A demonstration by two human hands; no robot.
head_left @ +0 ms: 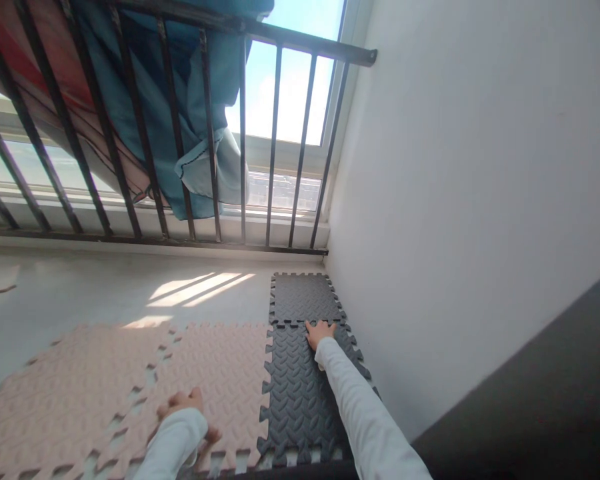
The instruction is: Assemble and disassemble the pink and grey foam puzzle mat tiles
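My right hand rests with its fingers apart at the seam between two dark foam floor tiles. Under it lies the nearer black tile, and its fingertips reach the edge of the farther dark grey tile by the wall. On the near part of a pink foam tile, my left hand leans with fingers and thumb spread; the sleeve hides part of it. Jigsaw-toothed edges show on all the tiles. The pink tile lies along the black tile's left side.
Another pink tile spreads at the left, with gaps at its seam. A black metal railing runs before the window, with teal fabric hanging behind its bars. The white wall borders the right. Sunlit pale floor lies beyond the pink tiles.
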